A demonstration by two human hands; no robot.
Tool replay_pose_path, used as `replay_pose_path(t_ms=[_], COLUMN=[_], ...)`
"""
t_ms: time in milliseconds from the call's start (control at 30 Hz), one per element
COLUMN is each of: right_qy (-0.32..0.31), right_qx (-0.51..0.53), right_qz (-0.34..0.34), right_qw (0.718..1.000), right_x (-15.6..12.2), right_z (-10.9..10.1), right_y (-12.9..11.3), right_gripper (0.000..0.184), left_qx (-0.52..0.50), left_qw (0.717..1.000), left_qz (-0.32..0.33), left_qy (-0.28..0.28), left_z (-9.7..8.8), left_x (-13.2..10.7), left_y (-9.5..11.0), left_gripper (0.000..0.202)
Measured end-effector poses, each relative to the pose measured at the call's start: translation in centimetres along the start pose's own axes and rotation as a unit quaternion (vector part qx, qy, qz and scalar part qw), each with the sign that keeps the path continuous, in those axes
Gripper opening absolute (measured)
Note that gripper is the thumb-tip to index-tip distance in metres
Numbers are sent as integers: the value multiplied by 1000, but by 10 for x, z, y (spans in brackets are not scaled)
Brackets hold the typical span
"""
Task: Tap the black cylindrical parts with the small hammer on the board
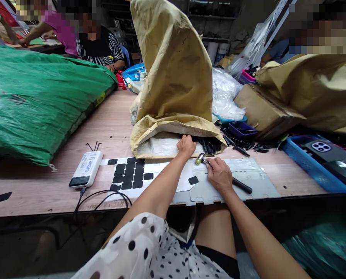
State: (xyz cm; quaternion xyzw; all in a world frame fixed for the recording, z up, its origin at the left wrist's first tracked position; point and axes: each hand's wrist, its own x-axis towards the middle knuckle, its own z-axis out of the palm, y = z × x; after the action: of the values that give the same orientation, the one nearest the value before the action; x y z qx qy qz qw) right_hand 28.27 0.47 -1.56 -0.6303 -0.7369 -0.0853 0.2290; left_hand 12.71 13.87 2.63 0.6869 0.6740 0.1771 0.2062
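My left hand [186, 146] is at the mouth of a yellow-brown paper sack [175, 77], its fingers curled and their tips hidden. Beside it, several slim black pieces [210, 146] lie inside the sack, next to clear plastic wrapping [161, 145]. My right hand [220, 174] is closed around a small hammer [242, 185] with a black handle. The hammer's metal head with a yellowish face points left, close to the sack's lower edge. Under my right hand lies a grey board [248, 178] with clear tape on it. A white sheet with black rounded stickers [129, 173] is left of my forearm.
A white power bank [86, 170] with a cable stands left, beside a big green sack [39, 100]. Right are loose black parts [239, 149], a dark blue tray [242, 130], a cardboard box [266, 108] and a blue basket [315, 170] holding a phone. Other people sit behind.
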Motion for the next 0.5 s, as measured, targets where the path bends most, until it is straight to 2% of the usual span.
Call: replay_pose_path(t_ms=[100,167,333,400,500], right_qy=[0,1,-1,-1,2], right_qx=[1,-1,-7,-10,-12], right_qz=[5,7,9,10,11], right_qw=[1000,1000,1000,1000,1000], right_x=[0,0,-1,-1,-1], right_z=[0,1,2,2,2], right_y=[0,0,0,-1,-1], right_gripper=[28,28,29,29,30], left_qx=[10,8,-75,-101,-105], left_qw=[1000,1000,986,980,977], left_qz=[5,22,146,169,178], left_qy=[-7,-4,-14,-35,-57], left_z=[-10,-24,-59,-63,-54], left_x=[-8,-23,-90,-118,-145], left_y=[-6,-19,-70,-90,-111], left_gripper=[22,18,12,12,12])
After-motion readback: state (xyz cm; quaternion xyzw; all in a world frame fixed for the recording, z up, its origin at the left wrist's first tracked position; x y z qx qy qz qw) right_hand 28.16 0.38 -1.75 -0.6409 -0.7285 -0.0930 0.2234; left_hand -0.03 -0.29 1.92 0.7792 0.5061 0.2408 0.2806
